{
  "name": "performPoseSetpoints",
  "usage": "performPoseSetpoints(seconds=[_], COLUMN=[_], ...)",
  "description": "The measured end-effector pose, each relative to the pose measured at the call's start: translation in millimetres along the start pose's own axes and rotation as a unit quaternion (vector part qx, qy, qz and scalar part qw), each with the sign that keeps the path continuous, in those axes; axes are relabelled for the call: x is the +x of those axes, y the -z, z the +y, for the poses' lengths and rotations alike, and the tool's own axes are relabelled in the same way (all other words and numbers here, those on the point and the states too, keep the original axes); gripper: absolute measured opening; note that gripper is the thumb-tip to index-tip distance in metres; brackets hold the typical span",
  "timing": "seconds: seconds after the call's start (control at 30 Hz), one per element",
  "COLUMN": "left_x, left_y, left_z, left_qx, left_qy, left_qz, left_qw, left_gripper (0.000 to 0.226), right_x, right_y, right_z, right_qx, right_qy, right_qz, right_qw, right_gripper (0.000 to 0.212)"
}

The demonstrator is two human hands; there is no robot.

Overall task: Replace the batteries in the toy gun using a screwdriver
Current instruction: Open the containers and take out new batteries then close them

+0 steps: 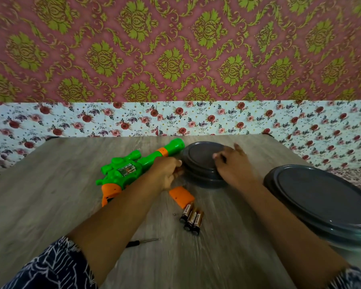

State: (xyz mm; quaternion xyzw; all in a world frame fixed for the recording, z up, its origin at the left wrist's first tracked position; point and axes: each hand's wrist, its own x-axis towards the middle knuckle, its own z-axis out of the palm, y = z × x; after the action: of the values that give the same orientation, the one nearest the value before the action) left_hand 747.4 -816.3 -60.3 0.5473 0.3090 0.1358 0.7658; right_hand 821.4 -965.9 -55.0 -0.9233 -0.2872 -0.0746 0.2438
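Fingers on container; gun left.

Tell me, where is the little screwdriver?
The thin black-handled screwdriver lies on the wooden table near the front, partly under the left forearm, below the three brown batteries.

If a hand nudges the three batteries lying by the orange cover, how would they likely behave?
The three batteries are smooth cylinders lying on their sides on the flat table, so they would probably roll apart. They look rigid and probably dense for their size. Nothing visibly ties them together, so one pinch likely lifts only one.
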Motion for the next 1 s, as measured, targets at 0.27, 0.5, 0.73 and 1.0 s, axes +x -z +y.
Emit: performPoseSetpoints(seconds=[0.27,0.5,0.73,1.0], left_x=[-6.5,5.4,3.1,-3.6], left_y=[16.7,19.1,14.4,15.7], left_z=[-6.4,-1.0,-0.7,1.0], left_qx=[0.0,-0.029,-0.021,-0.017], left_qy=[0.072,0.053,0.091,0.093], left_qz=[-0.041,-0.019,-0.076,-0.079], left_qw=[0.997,0.998,0.993,0.992], left_gripper=[0.012,0.015,0.016,0.018], right_x=[7.9,22.9,11.8,-2.1], right_y=[-9.0,-3.9,-2.9,-0.9], right_z=[7.6,13.7,-6.6,-39.8], right_qx=[0.113,0.384,0.109,-0.167], right_qy=[0.084,0.016,0.05,0.158], right_qz=[-0.057,-0.092,-0.001,-0.15], right_qw=[0.988,0.918,0.993,0.962], right_gripper=[0.034,0.051,0.021,0.07])
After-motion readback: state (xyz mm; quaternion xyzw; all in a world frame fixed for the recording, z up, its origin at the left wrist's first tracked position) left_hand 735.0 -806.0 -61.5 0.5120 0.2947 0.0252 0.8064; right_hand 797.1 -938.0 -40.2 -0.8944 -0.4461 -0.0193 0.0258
